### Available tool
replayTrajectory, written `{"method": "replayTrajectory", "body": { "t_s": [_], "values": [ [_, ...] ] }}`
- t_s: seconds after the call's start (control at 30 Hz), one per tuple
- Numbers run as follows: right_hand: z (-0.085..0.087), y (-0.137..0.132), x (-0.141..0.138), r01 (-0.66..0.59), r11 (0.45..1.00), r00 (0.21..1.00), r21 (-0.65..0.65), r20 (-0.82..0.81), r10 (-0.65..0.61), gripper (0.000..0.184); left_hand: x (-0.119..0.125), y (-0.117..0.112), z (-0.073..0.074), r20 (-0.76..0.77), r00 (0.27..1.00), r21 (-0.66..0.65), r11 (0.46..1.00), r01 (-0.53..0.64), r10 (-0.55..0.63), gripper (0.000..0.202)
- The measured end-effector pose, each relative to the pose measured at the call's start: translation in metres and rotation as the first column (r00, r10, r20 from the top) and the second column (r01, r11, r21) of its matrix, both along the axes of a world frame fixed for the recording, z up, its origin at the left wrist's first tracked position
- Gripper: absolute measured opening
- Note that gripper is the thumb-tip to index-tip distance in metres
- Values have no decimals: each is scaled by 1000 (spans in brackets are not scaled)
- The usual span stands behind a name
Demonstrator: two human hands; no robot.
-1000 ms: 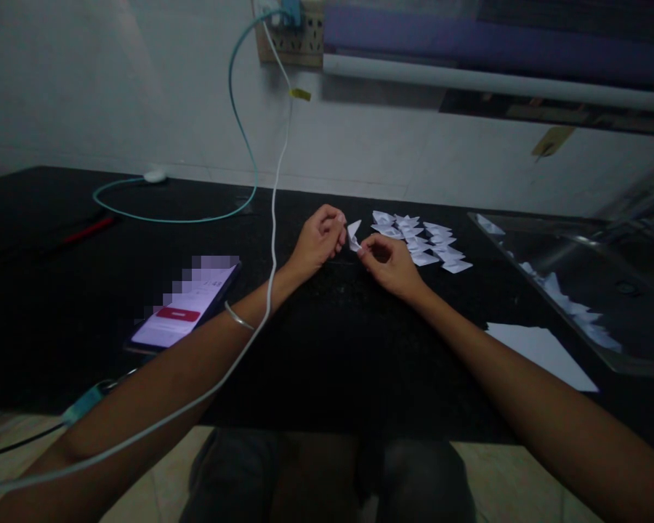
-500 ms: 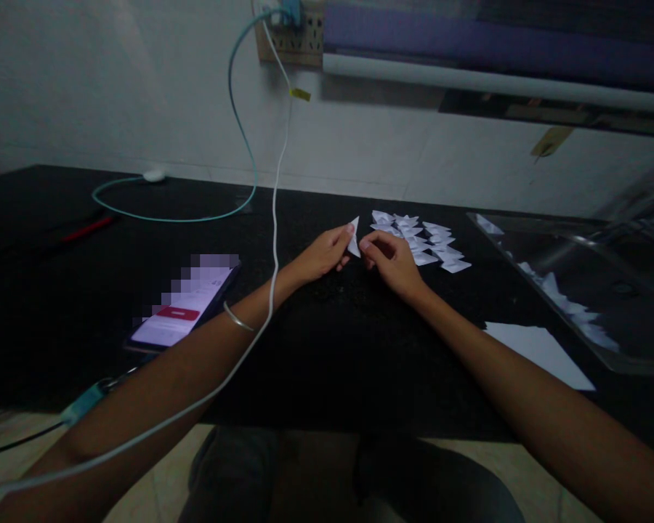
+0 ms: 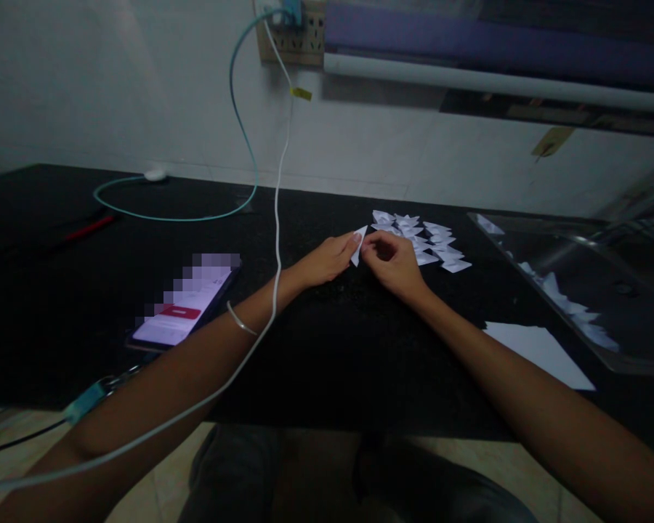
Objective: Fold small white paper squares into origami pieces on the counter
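A small white folded paper piece (image 3: 359, 248), pointed like a triangle, is pinched upright between the thumb and fingers of my left hand (image 3: 330, 260). My right hand (image 3: 397, 267) is curled, thumb and forefinger pressed together at the paper's right edge. The exact contact of those fingertips is too small to make out. Just behind my right hand, several folded white paper pieces (image 3: 408, 231) lie in overlapping rows on the black countertop (image 3: 316, 356). A stack of flat white paper (image 3: 539, 354) rests beyond my right forearm.
At the right is a steel sink (image 3: 632, 290), with white folded shapes (image 3: 572, 312) along its left side. A lit phone (image 3: 182, 312) lies by my left forearm. A white cable (image 3: 276, 218) hangs across that arm. A red object (image 3: 90, 227) lies far left.
The folded paper in my left hand has turned and shifted slightly right and down, closer to my right fingertips. My left fingers have tucked in. The paper rows stay put.
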State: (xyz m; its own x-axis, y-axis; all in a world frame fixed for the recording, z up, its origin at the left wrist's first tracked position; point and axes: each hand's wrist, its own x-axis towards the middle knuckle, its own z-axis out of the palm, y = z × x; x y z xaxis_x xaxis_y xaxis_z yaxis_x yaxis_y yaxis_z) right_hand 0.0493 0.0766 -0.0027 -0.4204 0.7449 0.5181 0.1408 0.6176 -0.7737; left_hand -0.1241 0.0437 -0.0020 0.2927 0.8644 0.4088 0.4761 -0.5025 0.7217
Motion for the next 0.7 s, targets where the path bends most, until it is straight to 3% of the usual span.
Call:
{"method": "replayTrajectory", "body": {
  "t_s": [0.33,0.7],
  "values": [
    [6,-4,2,-84,996,996,-32,14,85,14,-3,6,-9,-58,998,71,997,8,-4,42],
    [2,-5,-1,113,992,990,58,83,-117,18,2,1,-1,18,1000,-5,1000,23,-23,37]
  ]
}}
